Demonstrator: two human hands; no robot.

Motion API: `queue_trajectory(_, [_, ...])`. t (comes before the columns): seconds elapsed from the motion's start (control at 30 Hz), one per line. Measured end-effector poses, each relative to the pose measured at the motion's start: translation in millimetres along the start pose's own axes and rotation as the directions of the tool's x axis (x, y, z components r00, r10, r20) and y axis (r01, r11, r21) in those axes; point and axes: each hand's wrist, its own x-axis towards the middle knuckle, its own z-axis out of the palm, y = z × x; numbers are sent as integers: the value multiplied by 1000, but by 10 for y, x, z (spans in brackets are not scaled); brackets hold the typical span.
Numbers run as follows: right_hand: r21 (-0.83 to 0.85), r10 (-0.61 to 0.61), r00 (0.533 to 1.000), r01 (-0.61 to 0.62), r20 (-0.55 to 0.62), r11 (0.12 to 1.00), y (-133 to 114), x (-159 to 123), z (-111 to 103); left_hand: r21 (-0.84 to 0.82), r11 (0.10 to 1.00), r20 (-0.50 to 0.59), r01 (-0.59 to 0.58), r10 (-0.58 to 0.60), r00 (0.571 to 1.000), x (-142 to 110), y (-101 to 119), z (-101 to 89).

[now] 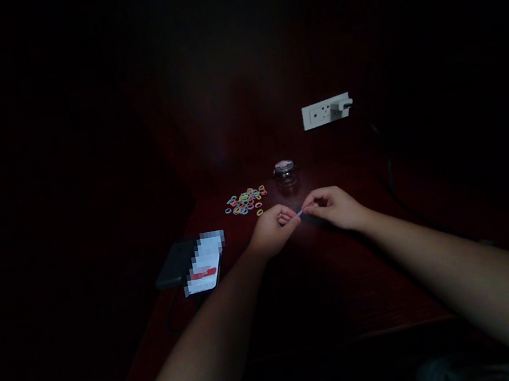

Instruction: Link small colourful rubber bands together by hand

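Between the fingertips of both hands is a small purple hair tie (300, 212), pulled narrow. My left hand (274, 226) pinches one end of it, and my right hand (335, 206) pinches the other. Just beyond my left hand lies a loose pile of colourful hair ties (244, 201) in yellow, pink, green, blue and purple. A small clear round jar (286, 175) with a lid stands behind my hands. Its contents are too dark to make out.
A phone with a lit screen (206, 260) lies at the left, against a dark flat box-like object (175, 265). On the back wall a white socket panel (320, 113) holds a plug, and its dark cable (391, 174) runs down the right side of the dark red table (349, 291).
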Motion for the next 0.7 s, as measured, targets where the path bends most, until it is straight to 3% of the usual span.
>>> queue_trajectory(0.7, [20,-27,999,27,17,999,-8,-8,-6,45,999,6,-8,7,1000,-13,71,-17])
